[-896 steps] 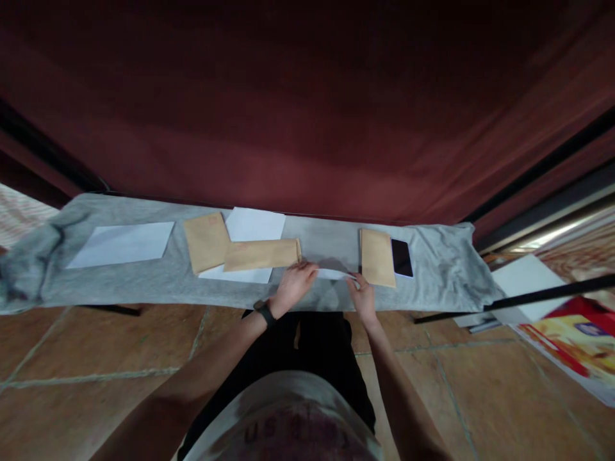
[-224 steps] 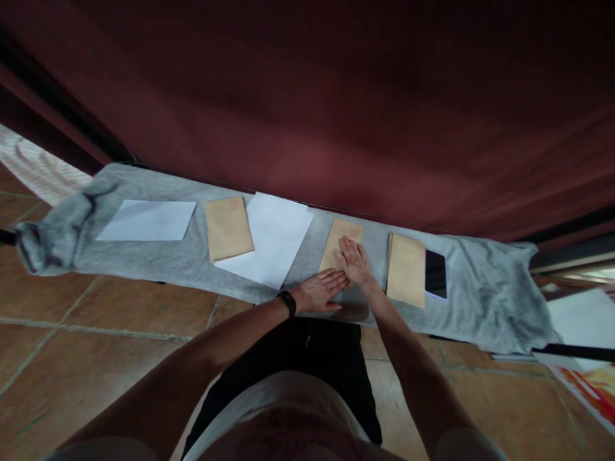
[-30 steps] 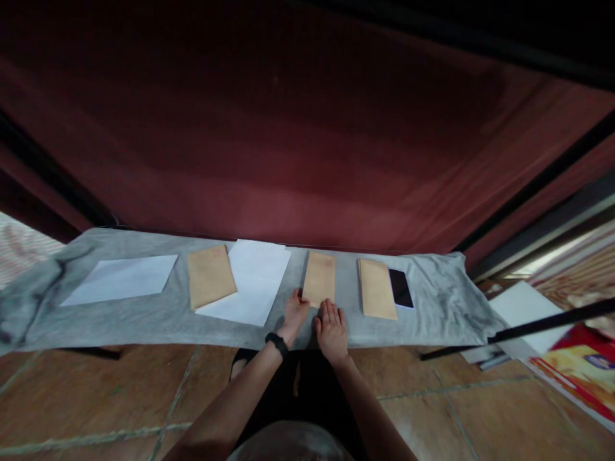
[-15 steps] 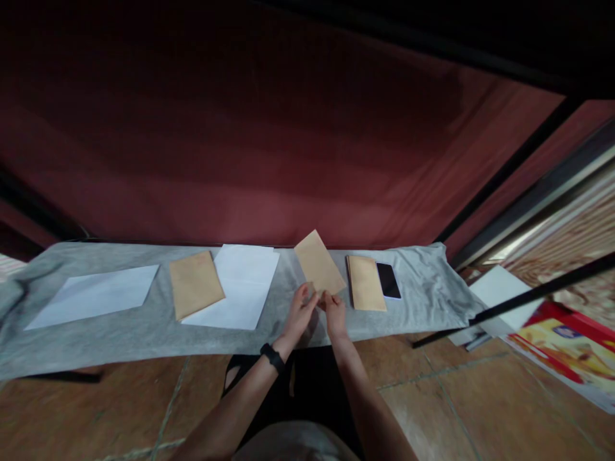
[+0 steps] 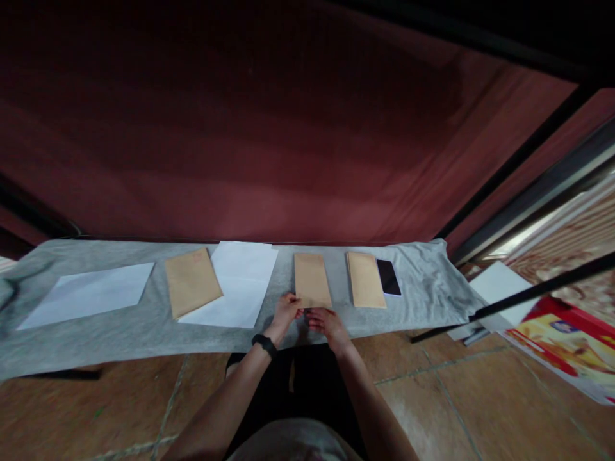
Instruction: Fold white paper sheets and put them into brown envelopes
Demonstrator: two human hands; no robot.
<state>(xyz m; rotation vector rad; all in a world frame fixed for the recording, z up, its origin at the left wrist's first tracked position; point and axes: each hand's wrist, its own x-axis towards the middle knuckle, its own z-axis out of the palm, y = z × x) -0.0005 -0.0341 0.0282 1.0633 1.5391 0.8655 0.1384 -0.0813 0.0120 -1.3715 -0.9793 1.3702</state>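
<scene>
A brown paper envelope (image 5: 312, 278) lies nearly straight in front of me on the grey cloth. My left hand (image 5: 287, 310) pinches its near left corner between thumb and fingers. At the near edge, my right hand (image 5: 327, 323) has its fingers stretched loosely and apart, close to or touching the paper. A stack of brown envelopes (image 5: 366, 280) lies to the right, beside a dark-screened phone (image 5: 388, 277). Left of my hands, another brown envelope (image 5: 193, 283) partly overlaps white paper sheets (image 5: 247, 278).
Farther left lies another white sheet (image 5: 89, 294). The grey cloth (image 5: 144, 342) covers a narrow table against a dark red panel (image 5: 240, 179). A black metal bar (image 5: 519, 298) and a red-yellow box (image 5: 567, 346) are at the right.
The envelope between my hands has turned from a tilt to nearly straight and come down flatter on the cloth. My right hand's fingers have loosened from its near edge.
</scene>
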